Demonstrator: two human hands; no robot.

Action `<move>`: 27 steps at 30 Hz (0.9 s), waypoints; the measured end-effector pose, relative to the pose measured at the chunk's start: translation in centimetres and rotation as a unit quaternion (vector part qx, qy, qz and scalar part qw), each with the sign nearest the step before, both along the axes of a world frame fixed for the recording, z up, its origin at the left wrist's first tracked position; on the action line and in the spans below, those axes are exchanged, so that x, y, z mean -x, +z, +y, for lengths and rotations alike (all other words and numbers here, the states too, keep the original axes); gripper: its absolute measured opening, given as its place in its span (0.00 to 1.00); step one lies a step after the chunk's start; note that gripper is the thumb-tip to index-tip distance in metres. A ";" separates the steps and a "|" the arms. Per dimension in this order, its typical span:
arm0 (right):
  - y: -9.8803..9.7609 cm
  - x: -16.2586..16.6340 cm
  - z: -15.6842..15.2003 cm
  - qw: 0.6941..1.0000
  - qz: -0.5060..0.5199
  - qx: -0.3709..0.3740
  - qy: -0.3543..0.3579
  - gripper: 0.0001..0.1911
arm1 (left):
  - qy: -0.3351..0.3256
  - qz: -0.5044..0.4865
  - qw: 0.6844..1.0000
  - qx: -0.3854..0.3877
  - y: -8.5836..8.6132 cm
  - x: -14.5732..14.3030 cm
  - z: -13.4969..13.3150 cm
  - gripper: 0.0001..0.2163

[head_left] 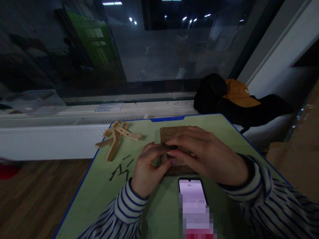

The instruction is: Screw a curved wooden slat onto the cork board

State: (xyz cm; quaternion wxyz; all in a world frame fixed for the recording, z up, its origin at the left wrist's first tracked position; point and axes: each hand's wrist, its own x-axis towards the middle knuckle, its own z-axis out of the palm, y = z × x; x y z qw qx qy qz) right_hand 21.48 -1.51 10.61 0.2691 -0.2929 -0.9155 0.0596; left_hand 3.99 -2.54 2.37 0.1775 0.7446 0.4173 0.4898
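My right hand [204,152] pinches a small dark piece [172,147] between thumb and fingertips; its kind is hard to make out. My left hand [151,166] is closed beside it, index finger and thumb meeting the right fingertips. Whatever the left fingers grip is hidden. Both hands are over a brown rectangular block [171,132] with a rough, shiny-looking surface, largely covered by them. To the left of my left hand lie several thin dark screws or nails [121,170], loose on the green tabletop [99,205].
Pale wooden pieces, some with holes [127,133], are piled at the table's far left corner. A lit phone [191,191] lies in front of the block. Beyond are a radiator [50,139], a clear plastic box [37,102], an orange cap [240,93] and dark clothing [211,96].
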 end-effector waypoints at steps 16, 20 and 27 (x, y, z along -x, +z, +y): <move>0.1 -0.1 0.0 0.999 -0.004 0.026 0.025 0.11 | -0.040 -0.005 0.999 0.002 0.3 0.0 0.0 0.06; 0.2 -0.1 0.0 1.000 -0.009 0.025 0.016 0.11 | -0.053 0.005 0.999 0.006 0.4 0.2 0.0 0.07; 0.1 0.0 0.1 1.000 -0.009 0.017 0.014 0.11 | -0.023 0.016 1.000 -0.004 0.1 0.1 0.0 0.08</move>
